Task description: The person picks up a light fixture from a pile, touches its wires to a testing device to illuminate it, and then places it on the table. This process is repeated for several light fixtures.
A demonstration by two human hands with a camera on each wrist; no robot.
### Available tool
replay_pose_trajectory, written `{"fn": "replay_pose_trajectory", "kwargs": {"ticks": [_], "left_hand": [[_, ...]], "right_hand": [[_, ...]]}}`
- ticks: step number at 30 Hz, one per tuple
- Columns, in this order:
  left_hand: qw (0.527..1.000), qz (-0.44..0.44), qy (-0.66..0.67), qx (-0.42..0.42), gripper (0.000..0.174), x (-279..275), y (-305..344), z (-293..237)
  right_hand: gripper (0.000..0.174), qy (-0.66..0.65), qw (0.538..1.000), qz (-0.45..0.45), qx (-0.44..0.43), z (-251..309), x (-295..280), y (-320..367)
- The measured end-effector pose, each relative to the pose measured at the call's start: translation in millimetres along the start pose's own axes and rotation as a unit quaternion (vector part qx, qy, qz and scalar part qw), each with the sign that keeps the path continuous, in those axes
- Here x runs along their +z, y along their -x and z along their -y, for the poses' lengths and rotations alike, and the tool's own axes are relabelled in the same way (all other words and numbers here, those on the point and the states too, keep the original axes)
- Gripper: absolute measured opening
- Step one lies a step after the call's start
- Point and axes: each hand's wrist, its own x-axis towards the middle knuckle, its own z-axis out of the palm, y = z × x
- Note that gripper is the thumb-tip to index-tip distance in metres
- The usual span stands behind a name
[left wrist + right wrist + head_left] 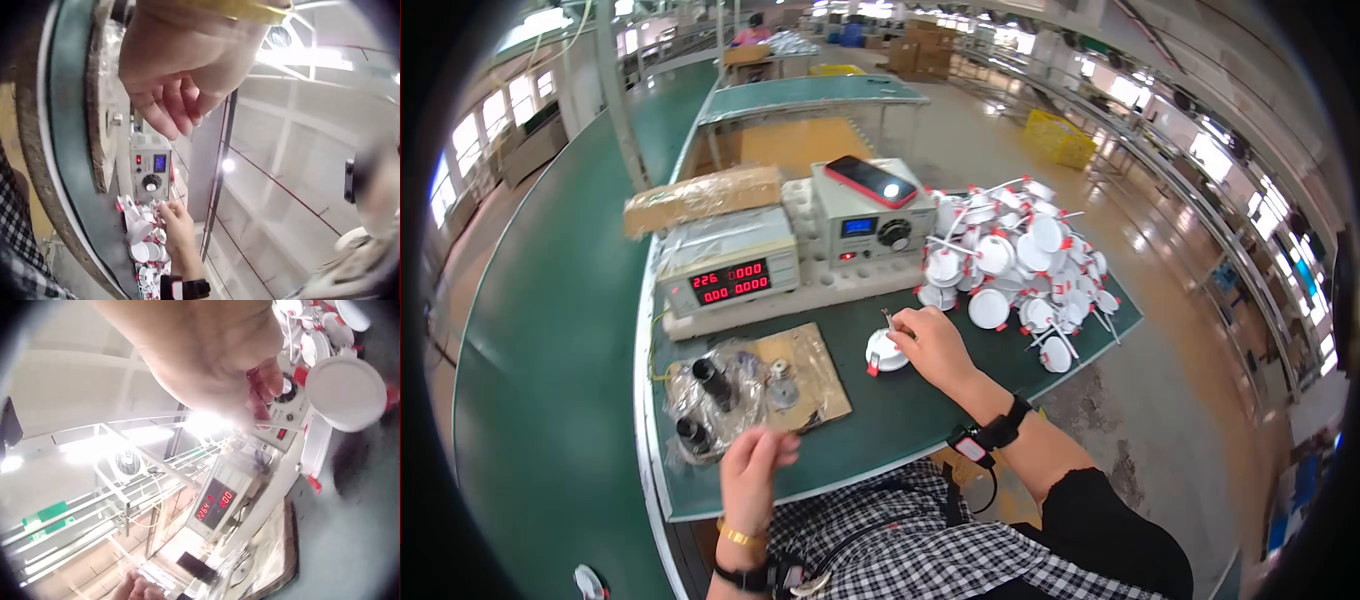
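My right hand (938, 348) is over the bench, pinching the cable (887, 318) of a white round downlight (884, 354) with red-tipped clips. In the right wrist view, its fingers hold the white cable (280, 425) beside the lamp housing (317, 449). My left hand (750, 472) hovers above the front edge of the bench, fingers loosely curled around nothing. Nearest to it is a cardboard piece (825, 375) with plastic wrap, dark upright cylinders (714, 384) and a small metal fitting (781, 386).
A heap of white downlights (1040, 250) covers the bench's right side. Behind stand a meter (730, 268) with red digits, and a grey control box (875, 235) with a knob and a phone (870, 181) on top. A wrapped cardboard box (705, 198) lies on the meter.
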Motion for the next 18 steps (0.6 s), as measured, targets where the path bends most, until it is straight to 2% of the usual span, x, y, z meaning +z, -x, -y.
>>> {"fn": "replay_pose_trajectory", "kwargs": {"ticks": [2,3,4,5,6,8,9,11,12,16,18], "left_hand": [[0.997,0.042,-0.045,0.049,0.019,20,-23,-4],[0.992,0.055,-0.061,0.092,0.021,26,-36,0],[0.985,0.032,-0.113,0.126,0.023,32,-49,4],[0.977,0.019,-0.125,0.170,0.024,39,-61,8],[0.978,0.010,-0.126,0.168,0.024,45,-70,6],[0.922,-0.003,-0.261,0.285,0.027,53,-83,3],[0.923,-0.008,-0.263,0.280,0.027,54,-89,2],[0.855,-0.005,-0.349,0.384,0.029,54,-94,4],[0.856,-0.006,-0.350,0.380,0.029,54,-93,6],[0.895,-0.014,-0.328,0.303,0.029,55,-91,17],[0.950,0.005,-0.231,0.208,0.029,54,-91,25]], "right_hand": [[0.014,-0.053,0.997,0.048,0.011,11,15,8],[0.014,-0.162,0.982,0.068,0.074,16,23,12],[0.016,-0.265,0.950,0.089,0.139,20,30,15],[0.018,-0.268,0.946,0.101,0.149,22,35,17],[0.018,-0.272,0.945,0.109,0.147,25,40,18],[0.017,-0.276,0.949,0.097,0.117,33,45,23],[0.016,-0.279,0.949,0.099,0.108,35,47,24],[0.016,-0.312,0.934,0.117,0.133,38,49,26],[0.017,-0.340,0.919,0.129,0.152,39,50,26],[0.017,-0.373,0.907,0.138,0.137,43,56,28],[0.017,-0.391,0.900,0.140,0.135,49,58,29]]}}
